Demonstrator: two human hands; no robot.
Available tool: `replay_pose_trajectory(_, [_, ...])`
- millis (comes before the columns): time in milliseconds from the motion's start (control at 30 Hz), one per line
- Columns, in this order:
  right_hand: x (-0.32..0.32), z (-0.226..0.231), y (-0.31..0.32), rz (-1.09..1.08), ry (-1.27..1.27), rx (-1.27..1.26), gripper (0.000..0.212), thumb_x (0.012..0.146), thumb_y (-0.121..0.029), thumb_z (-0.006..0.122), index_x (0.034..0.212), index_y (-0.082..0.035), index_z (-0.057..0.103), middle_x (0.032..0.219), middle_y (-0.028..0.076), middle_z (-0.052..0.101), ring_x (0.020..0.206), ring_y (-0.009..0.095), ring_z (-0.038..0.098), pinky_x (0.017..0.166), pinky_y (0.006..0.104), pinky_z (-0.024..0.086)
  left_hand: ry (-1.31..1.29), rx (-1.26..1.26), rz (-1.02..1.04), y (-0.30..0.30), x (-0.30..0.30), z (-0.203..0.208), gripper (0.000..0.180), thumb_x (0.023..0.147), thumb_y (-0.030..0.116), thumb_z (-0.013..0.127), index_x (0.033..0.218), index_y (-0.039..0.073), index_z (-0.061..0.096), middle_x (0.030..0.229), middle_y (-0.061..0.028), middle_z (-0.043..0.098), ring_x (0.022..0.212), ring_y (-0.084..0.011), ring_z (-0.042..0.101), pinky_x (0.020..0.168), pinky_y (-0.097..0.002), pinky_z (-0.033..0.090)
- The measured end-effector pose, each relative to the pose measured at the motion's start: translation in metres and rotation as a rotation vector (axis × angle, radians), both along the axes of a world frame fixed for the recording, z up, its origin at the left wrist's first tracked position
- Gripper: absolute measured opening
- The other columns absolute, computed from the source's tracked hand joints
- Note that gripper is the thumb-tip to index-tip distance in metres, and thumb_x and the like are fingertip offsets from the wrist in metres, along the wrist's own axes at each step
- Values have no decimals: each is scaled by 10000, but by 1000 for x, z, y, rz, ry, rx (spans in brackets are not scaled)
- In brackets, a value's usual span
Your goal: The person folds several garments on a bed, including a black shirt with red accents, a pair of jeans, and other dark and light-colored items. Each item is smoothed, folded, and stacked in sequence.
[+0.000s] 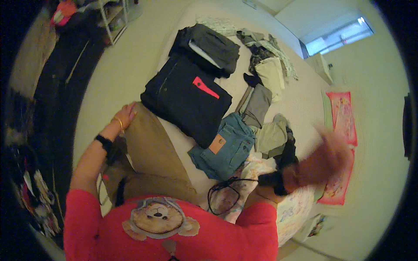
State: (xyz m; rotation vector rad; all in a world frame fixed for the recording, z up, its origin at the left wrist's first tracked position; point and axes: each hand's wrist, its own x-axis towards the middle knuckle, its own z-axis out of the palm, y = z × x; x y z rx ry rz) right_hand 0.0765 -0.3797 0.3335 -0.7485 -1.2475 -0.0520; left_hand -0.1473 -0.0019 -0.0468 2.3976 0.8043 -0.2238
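Note:
My left hand (125,116) rests on the brown trouser cloth (150,139) over my bent leg, fingers lying over the knee with nothing held. My right hand (322,163) is raised over the right side of the bed and smeared by motion, so its fingers cannot be read. Left of it lie blue jeans (230,145) with a tan patch, folded. Beyond my knee is a folded black garment (183,93) bearing a red tag (205,87). A black cable (224,195) loops beside my right forearm.
Dark grey folded clothes (207,48) sit farther back on the bed (300,104). Patterned garments (265,48), cream cloth (270,76), grey trousers (257,104) and olive cloth (272,137) lie right of them. Pink-edged pillows (344,117) line the right side. A white rack (114,21) stands far left.

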Motion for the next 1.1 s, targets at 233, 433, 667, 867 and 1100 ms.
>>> replay_pose_trajectory(233, [-26,41,-47,-576,-569,544,188,861,-144,420,936,-17,536,936,62,619,783,254,594,858,404,431,7,34,18,-9,8,23,463,901,293,422,1325,122,345,1192,-224,473,1069,-394,486,922,-424,407])
replay_pose_trajectory(433, [14,15,-39,-716,-430,424,228,863,-191,416,968,-20,523,962,72,605,800,261,588,844,421,437,-549,441,37,-26,53,94,398,766,122,567,1157,69,511,1119,-158,532,1073,-331,483,947,-406,382])
replay_pose_trajectory(667, [49,3,-39,-797,-358,353,280,865,-245,411,1005,-23,508,992,84,590,819,270,580,827,440,444,-683,369,-590,-73,185,113,492,768,186,604,1237,113,475,1290,-113,442,1260,-313,343,1060,-471,242])
replay_pose_trajectory(867, [76,0,-38,-880,-374,311,327,867,-292,406,1037,-26,495,1018,95,576,836,277,574,813,456,451,-436,415,-577,-76,228,67,568,781,302,599,1309,193,422,1401,-87,336,1311,-292,265,1094,-485,133])
replay_pose_trajectory(1100, [96,-5,-34,-913,-363,286,385,869,-346,401,1074,-30,480,1049,107,561,856,286,567,797,475,458,-431,362,-575,-70,227,54,594,762,302,607,1313,189,418,1410,-88,322,1312,-307,263,1090,-496,137])
